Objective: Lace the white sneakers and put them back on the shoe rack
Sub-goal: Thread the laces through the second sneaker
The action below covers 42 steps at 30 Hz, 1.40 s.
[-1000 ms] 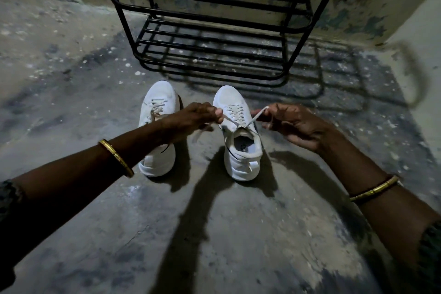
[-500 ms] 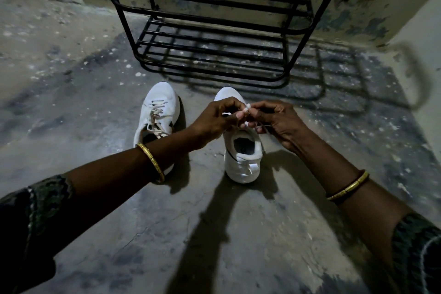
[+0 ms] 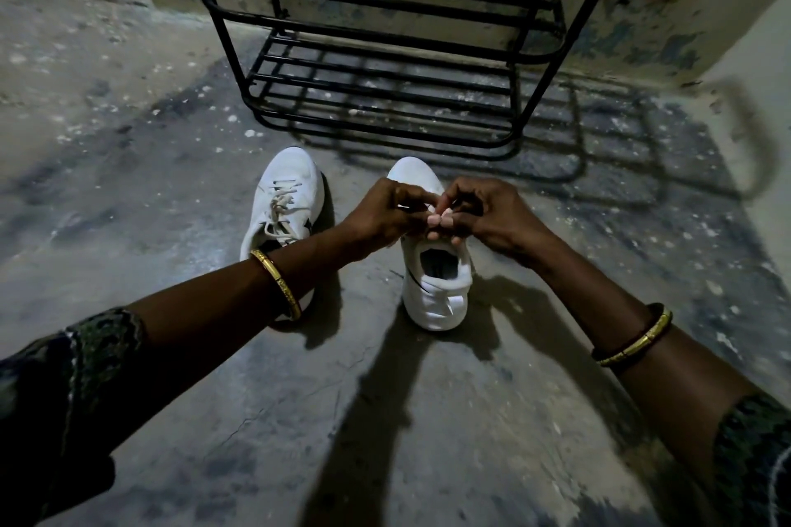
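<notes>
1. Dim room; one hard light from behind the camera brightens the white sneakers (image 3: 432, 270) and the concrete floor (image 3: 128, 184) around them.
2. Long arm shadows and the shoe rack (image 3: 385, 56) shadow fall sharply away.
3. Corners darken; wide-angle bending curves and smears the edges.

From my feed, the left hand (image 3: 385, 212) and right hand (image 3: 492, 218) meet over the right sneaker (image 3: 434, 291) and cover its laces and tongue, so I cannot tell how the lace runs or what the fingers pinch. My left forearm crosses the heel of the left sneaker (image 3: 286, 201), hiding it. The shoe rack (image 3: 385, 68) is cut off by the top edge; I see only its lower shelves. Both sleeves run out of the bottom corners. The patterned wall behind the rack is too dim and blurred to read.
</notes>
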Motion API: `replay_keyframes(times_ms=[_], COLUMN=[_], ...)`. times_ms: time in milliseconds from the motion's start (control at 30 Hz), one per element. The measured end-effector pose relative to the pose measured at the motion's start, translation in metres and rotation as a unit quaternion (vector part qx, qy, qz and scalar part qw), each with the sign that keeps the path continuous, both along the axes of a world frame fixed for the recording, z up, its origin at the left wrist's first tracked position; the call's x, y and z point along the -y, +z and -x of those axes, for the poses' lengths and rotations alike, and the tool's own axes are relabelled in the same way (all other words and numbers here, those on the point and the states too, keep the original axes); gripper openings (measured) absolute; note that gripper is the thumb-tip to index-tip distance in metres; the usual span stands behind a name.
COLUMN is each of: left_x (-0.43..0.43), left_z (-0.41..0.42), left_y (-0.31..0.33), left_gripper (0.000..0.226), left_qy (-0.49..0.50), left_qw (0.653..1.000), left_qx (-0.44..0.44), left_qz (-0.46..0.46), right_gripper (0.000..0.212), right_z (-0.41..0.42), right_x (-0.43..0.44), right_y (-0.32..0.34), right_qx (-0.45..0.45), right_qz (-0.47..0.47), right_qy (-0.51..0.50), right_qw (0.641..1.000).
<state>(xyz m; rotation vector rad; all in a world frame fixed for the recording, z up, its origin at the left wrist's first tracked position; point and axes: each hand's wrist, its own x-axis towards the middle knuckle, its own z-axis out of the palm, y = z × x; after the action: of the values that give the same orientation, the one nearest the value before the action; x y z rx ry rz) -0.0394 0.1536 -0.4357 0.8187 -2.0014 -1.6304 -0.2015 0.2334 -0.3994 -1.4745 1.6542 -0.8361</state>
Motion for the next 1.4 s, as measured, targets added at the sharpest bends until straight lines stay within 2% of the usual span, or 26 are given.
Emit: replay_keyframes(times_ms=[167,233,300,400,500,567,633,700,733,800,833,900,1000,1100,1167,1233,1333,1400], left_x=[-0.002,-0.001,-0.002,-0.008,-0.012,-0.016,-0.021,-0.021,-0.018,-0.005,0.002,0.010,0.013,0.006,0.002,-0.001,-0.003,-0.002], left_z=[0.002,0.003,0.004,0.009,0.010,0.009,0.013,0.019,0.022,0.023,0.021,0.011,-0.001,-0.001,0.002,0.006,0.009,0.010], left_y=[0.000,0.000,0.001,0.003,0.003,0.007,0.014,0.023,0.027,0.030,0.031,0.028,0.017,0.015,0.016,0.015,0.014,0.013], left_gripper=[0.014,0.014,0.012,0.012,0.021,0.026,0.029,0.029,0.028,0.027,0.027,0.027,0.010,0.010,0.008,0.019,0.030,0.034], left_qy=[0.050,0.066,0.084,0.120,0.120,0.094,0.067,0.057,0.049,0.030,0.024,0.034,0.051,0.071,0.086,0.098,0.113,0.128], left_qw=[0.998,0.995,0.985,0.941,0.879,0.862,0.848,0.857,0.876,0.940,0.958,0.959,0.952,0.936,0.924,0.917,0.924,0.937], left_qx=[-0.026,-0.019,0.006,0.060,0.147,0.197,0.254,0.303,0.319,0.304,0.284,0.254,0.178,0.125,0.098,0.079,0.068,0.071], left_qz=[0.018,0.066,0.151,0.310,0.437,0.457,0.460,0.414,0.357,0.149,0.030,-0.119,-0.243,-0.322,-0.360,-0.378,-0.360,-0.316], right_gripper=[0.007,0.008,0.007,0.009,0.030,0.037,0.031,0.027,0.025,0.020,0.016,0.009,0.026,0.027,0.038,0.032,0.026,0.026], right_z=[-0.001,-0.002,-0.003,-0.005,0.000,0.004,0.005,0.002,-0.001,-0.004,-0.003,0.000,0.011,0.009,0.001,-0.006,-0.007,-0.003], right_x=[0.000,0.000,0.000,0.001,0.002,0.001,0.001,0.003,0.004,0.003,0.003,0.003,0.003,-0.003,-0.009,-0.013,-0.012,-0.011], right_y=[-0.005,-0.003,-0.001,0.000,0.003,0.006,0.006,0.004,0.002,-0.003,-0.007,-0.014,-0.023,-0.025,-0.024,-0.022,-0.018,-0.015], right_qx=[0.082,0.126,0.181,0.214,0.246,0.204,0.107,-0.015,-0.081,-0.165,-0.177,-0.186,-0.266,-0.274,-0.183,-0.111,-0.082,-0.098], right_qz=[-0.011,-0.021,-0.036,-0.056,-0.087,-0.096,-0.074,-0.009,0.034,0.109,0.132,0.150,0.158,0.176,0.137,0.073,0.042,0.033], right_qy=[-0.072,-0.110,-0.136,-0.157,-0.155,-0.137,-0.115,-0.095,-0.078,-0.042,-0.032,-0.034,-0.084,-0.168,-0.138,-0.096,-0.094,-0.083], right_qw=[0.994,0.986,0.973,0.963,0.953,0.965,0.985,0.995,0.993,0.979,0.975,0.970,0.947,0.930,0.964,0.987,0.991,0.991])
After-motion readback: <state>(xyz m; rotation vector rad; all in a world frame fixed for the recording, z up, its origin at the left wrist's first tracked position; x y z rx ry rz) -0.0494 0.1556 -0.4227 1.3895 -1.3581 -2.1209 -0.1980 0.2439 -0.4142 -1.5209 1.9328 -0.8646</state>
